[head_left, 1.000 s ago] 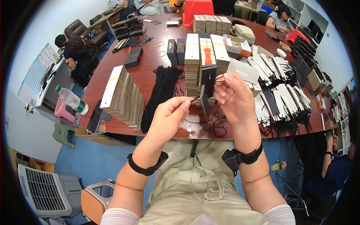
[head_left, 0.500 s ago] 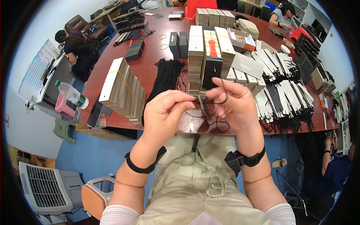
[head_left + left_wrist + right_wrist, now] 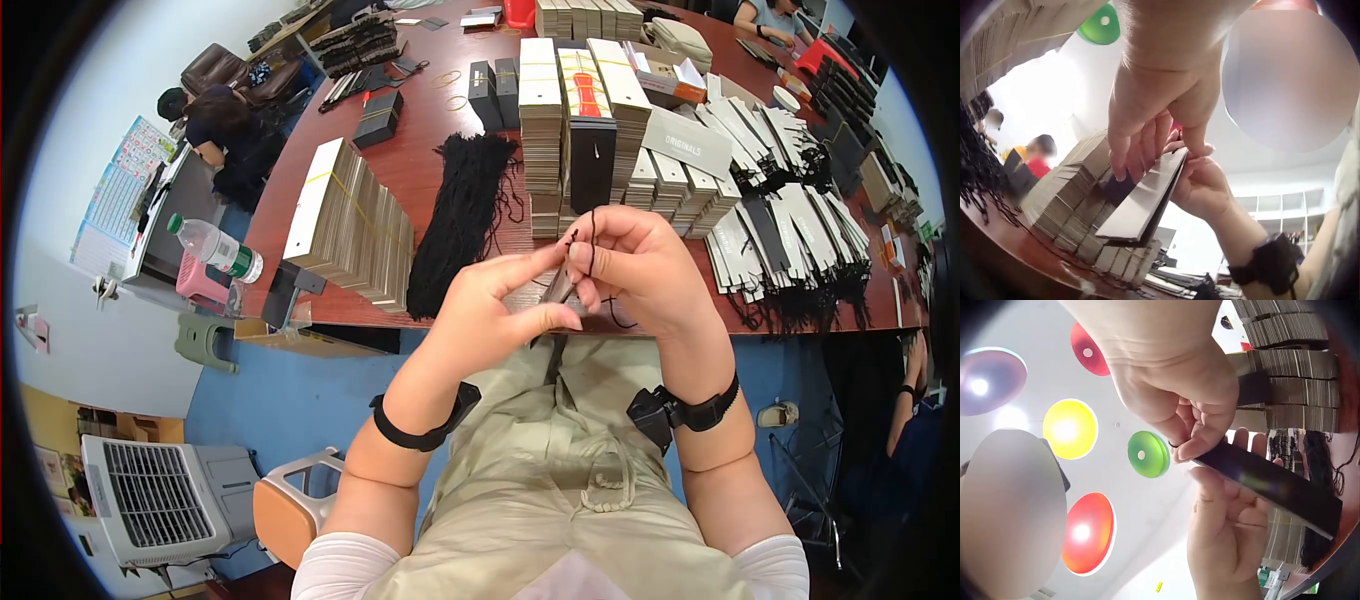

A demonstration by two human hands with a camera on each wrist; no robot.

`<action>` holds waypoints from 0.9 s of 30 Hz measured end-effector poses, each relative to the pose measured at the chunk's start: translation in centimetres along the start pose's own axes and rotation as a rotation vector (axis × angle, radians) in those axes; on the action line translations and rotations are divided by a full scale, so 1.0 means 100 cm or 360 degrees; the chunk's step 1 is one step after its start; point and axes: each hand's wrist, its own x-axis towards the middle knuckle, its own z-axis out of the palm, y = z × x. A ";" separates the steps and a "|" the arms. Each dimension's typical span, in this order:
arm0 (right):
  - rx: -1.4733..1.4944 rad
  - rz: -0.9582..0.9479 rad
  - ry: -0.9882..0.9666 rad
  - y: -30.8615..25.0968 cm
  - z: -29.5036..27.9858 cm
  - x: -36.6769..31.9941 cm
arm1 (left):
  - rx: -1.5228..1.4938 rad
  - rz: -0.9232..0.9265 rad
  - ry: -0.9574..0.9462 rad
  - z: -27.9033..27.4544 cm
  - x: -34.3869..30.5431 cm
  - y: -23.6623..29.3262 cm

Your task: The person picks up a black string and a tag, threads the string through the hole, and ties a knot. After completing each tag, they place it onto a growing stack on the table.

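Note:
My right hand (image 3: 645,265) pinches a thin black cord (image 3: 592,240) between thumb and fingertips, and part of the cord loops over the thumb. At the cord's end is a long narrow hang tag (image 3: 1272,484), dark on one face and pale on the other (image 3: 1141,206). My left hand (image 3: 490,305) is close beside it with straight fingers, the index fingertip right at the right hand's fingertips. The left thumb stands apart from the index finger. In the right wrist view the left fingers pass behind the tag, near its upper end. The knot area is mostly hidden by fingertips.
Banded stacks of tags (image 3: 350,225) stand left and ahead, one topped by a red-handled tool (image 3: 586,95). A bundle of black cords (image 3: 465,225) lies left of centre. Strung white tags (image 3: 775,235) pile up at right. A bottle (image 3: 215,247) stands left.
My hands have come together from either side of the tag. The left thumb and index finger have parted from their pinch on the cord. The head view has shifted, too.

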 end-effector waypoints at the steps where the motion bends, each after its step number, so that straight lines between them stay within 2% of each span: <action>1: -0.0034 0.0011 0.0005 -0.001 0.001 0.000 | 0.0076 0.0020 -0.0008 0.003 -0.002 -0.005; 4: -0.0161 0.0073 -0.0060 -0.003 0.000 0.000 | -0.0463 -0.0101 0.0081 0.014 0.000 -0.009; 7: -0.1040 -0.0260 0.0177 -0.009 0.004 -0.006 | -0.0623 -0.0157 0.0275 0.018 -0.003 -0.024; 10: -0.1384 -0.0637 0.0398 -0.033 0.015 -0.018 | -0.0657 0.0008 0.0304 0.019 -0.006 -0.032; 12: -0.0780 -0.0602 0.0248 -0.044 0.020 -0.025 | -0.0653 0.0027 0.0218 0.019 -0.007 -0.033; 13: -0.0529 -0.0588 0.0050 -0.044 0.016 -0.024 | -0.0650 0.0041 0.0175 0.018 -0.008 -0.033; 16: -0.0091 -0.0128 -0.0176 -0.025 -0.010 -0.012 | -0.0711 -0.0147 0.0268 0.015 -0.008 -0.030; 17: -0.0497 -0.0191 -0.0020 -0.014 -0.009 -0.010 | -0.0875 -0.0196 0.0312 0.010 -0.008 -0.032; 18: -0.0902 -0.0357 0.0137 0.011 -0.021 -0.003 | -0.0817 -0.0122 0.0299 0.008 -0.009 -0.035; 21: -0.1396 -0.0101 -0.0001 0.029 -0.028 -0.007 | -0.0642 0.0155 0.0229 0.007 -0.014 -0.041; 24: -0.1046 0.0017 0.0071 0.017 -0.020 -0.013 | -0.0664 0.0213 0.0243 0.009 -0.014 -0.031; 25: -0.0622 -0.0059 0.0060 0.006 -0.013 -0.016 | -0.0298 0.0228 0.0249 0.006 -0.014 -0.028; 27: -0.0521 -0.0134 -0.0128 -0.007 -0.003 -0.022 | 0.0137 0.0389 0.0202 0.009 -0.012 -0.021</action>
